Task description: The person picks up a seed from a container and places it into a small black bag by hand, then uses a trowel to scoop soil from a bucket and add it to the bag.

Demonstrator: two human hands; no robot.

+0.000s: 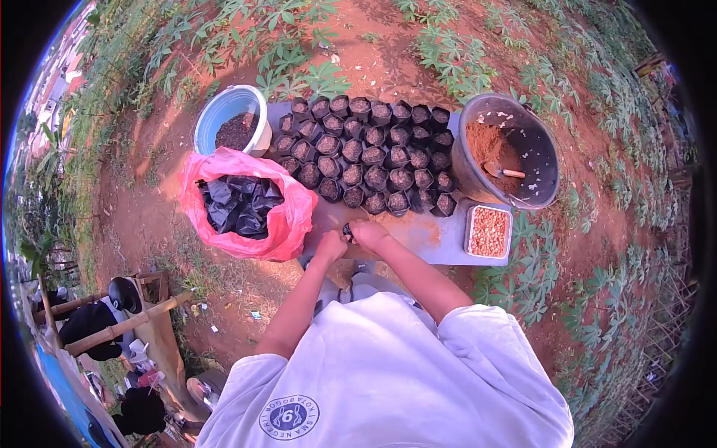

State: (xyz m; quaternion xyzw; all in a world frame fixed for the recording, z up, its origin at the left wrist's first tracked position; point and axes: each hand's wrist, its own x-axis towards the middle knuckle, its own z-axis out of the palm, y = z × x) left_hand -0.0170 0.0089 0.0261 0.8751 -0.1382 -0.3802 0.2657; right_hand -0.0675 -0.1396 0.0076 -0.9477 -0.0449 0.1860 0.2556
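- Left hand point(331, 245) and right hand point(368, 233) meet at the near edge of the grey board point(448, 250), both pinched on one small black nursery bag point(348, 232) held between them.
- Fingers of both hands are curled onto the bag; too small to tell whether it holds soil.
- The bag sits just in front of the nearest row of filled bags, not touching them as far as I can see.
- Filled black nursery bags point(373, 153) stand upright in tight rows across the far half of the board, dark soil in each.
- Pink plastic sack point(280, 224) on the left end of the board, mouth open, stuffed with empty black bags point(239, 203). Just beside the left hand.
- Blue-and-white bucket point(224, 112) behind the sack, dark soil inside.
- Large black tub point(541, 160) at the right end, with red-brown soil heaped on its left side and a small trowel point(502, 171) lying in it.
- Clear rectangular tray point(489, 231) of pale tan seeds sits on the board below the tub, well to the right of the right hand.
- Red-soil smear on the board between right hand and tray.
- Person wears a white T-shirt point(388, 373) with short sleeves, forearms bare.
- Ground around is red earth with cassava plants point(463, 60).
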